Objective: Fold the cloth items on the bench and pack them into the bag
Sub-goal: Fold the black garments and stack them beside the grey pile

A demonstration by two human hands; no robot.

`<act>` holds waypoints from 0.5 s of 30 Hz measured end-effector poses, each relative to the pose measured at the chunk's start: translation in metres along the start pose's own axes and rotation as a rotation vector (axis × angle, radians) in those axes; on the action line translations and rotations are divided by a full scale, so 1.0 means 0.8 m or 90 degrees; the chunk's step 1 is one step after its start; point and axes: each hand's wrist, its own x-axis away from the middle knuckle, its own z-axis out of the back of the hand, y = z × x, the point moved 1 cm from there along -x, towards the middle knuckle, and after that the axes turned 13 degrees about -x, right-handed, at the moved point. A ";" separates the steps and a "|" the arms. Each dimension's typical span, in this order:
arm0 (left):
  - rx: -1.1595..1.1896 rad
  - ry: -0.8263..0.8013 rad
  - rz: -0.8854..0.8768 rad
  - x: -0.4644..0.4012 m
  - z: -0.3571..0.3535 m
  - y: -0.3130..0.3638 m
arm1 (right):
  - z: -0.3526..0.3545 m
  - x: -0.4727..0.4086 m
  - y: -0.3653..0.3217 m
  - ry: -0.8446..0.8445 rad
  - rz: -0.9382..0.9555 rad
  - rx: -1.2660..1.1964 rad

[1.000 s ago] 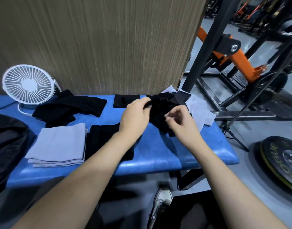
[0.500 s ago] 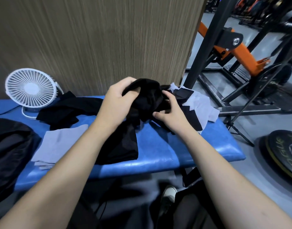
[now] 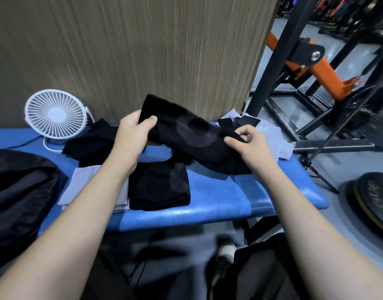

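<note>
I hold a black cloth (image 3: pixel 186 131) with a faint round print above the blue bench (image 3: pixel 218 204). My left hand (image 3: pixel 133 133) grips its upper left edge, and my right hand (image 3: pixel 248 140) pinches its right edge. Its lower part hangs down to the bench. Under it lie a folded black cloth (image 3: pixel 159 187) and, left of that, a folded grey cloth (image 3: pixel 82 180) partly hidden by my left forearm. An unfolded black cloth (image 3: pixel 88 144) lies near the fan. Grey and black cloths (image 3: pixel 273 135) are heaped at the bench's right end. The black bag (image 3: pixel 19 191) sits at the left.
A white desk fan (image 3: pixel 55 118) stands at the back left of the bench against a wooden wall panel (image 3: pixel 132 50). A black and orange gym rack (image 3: pixel 305 61) rises at the right, with a weight plate (image 3: pixel 372 195) on the floor. My shoe (image 3: pixel 224 254) shows below the bench.
Both hands have lifted the black cloth off the heap and moved apart, spreading it out between them. The camera has tilted up a little.
</note>
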 end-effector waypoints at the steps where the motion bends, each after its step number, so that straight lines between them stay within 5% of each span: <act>1: -0.012 -0.002 0.001 -0.002 0.001 -0.005 | 0.005 0.002 -0.001 0.008 -0.007 -0.016; 15: -0.049 -0.120 -0.003 0.015 0.010 -0.021 | 0.019 0.024 -0.024 0.012 -0.083 -0.332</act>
